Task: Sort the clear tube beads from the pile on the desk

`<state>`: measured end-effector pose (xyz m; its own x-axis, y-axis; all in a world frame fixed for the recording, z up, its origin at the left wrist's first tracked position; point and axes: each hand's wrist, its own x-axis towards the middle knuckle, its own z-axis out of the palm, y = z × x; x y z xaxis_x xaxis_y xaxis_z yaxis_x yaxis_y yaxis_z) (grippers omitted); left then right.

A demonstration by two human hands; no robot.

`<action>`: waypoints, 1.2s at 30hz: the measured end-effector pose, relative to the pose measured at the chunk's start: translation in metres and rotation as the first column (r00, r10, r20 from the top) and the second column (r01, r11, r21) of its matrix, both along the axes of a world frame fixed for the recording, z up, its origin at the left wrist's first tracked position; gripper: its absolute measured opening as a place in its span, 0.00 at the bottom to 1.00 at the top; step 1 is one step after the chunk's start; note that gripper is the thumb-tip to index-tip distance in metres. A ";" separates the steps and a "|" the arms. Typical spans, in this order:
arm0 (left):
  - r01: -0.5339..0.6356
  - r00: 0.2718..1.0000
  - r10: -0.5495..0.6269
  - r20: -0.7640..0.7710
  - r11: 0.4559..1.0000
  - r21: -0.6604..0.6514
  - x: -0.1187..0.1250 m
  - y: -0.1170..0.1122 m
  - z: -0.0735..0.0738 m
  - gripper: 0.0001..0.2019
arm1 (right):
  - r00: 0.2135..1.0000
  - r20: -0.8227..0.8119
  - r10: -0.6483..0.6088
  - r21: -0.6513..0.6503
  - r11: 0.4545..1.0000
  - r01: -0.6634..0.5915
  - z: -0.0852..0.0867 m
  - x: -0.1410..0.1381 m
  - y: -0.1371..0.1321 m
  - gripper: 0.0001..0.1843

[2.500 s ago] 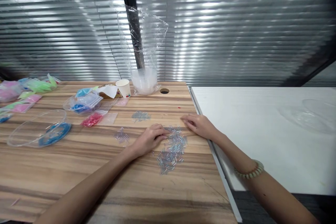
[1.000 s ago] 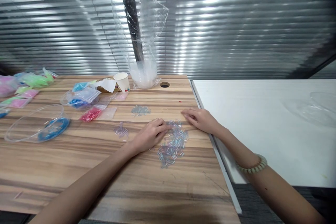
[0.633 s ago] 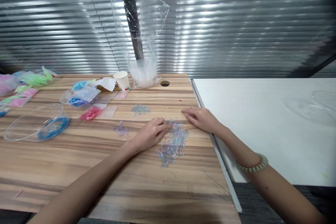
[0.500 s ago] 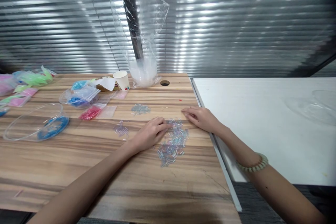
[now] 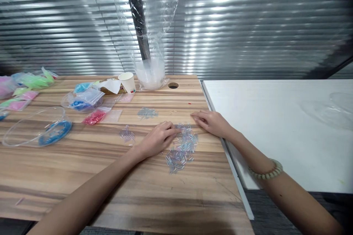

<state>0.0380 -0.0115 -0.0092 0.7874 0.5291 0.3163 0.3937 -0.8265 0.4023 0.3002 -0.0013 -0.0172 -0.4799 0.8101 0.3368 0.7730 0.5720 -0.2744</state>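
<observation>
My left hand [image 5: 158, 139] lies on the wooden table with its index finger stretched out, the tip touching the upper left of a pile of clear, iridescent tube beads [image 5: 182, 150]. Its other fingers bend loosely, and I see nothing held in them. To the right of the pile, my right hand [image 5: 211, 122] rests near the table's right edge, fingers extended and apart from the beads. A small group of lilac tube beads [image 5: 127, 134] lies left of my left hand. Farther back is a group of grey-blue tube beads [image 5: 147, 113].
Behind stand a paper cup [image 5: 127, 82] and a plastic bag of clear cups [image 5: 151, 75]. On the left are a bag of red beads [image 5: 94, 117], a clear container with blue contents [image 5: 56, 132] and several colourful bags [image 5: 35, 80]. A white table [image 5: 275, 117] adjoins at right.
The view has tilted very slightly. Both hands keep nearly the same places, and no clear movement of beads shows.
</observation>
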 end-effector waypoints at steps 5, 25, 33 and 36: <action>-0.002 1.000 0.002 -0.008 1.000 0.003 0.000 0.000 0.001 0.13 | 1.000 -0.002 0.000 0.006 1.000 0.000 0.000 0.000 0.000 0.14; -0.014 0.999 0.015 -0.038 0.999 0.037 0.001 -0.002 0.002 0.13 | 1.000 0.010 -0.009 -0.005 1.000 0.009 0.001 0.000 -0.001 0.15; -0.007 0.999 0.008 -0.031 0.999 0.038 0.001 -0.001 0.002 0.13 | 1.000 0.011 -0.005 0.011 1.000 0.004 -0.001 0.001 0.000 0.15; -0.008 0.999 0.010 -0.037 0.999 0.045 0.001 -0.001 0.002 0.13 | 1.000 0.005 -0.008 0.009 1.000 0.008 0.000 0.001 0.000 0.15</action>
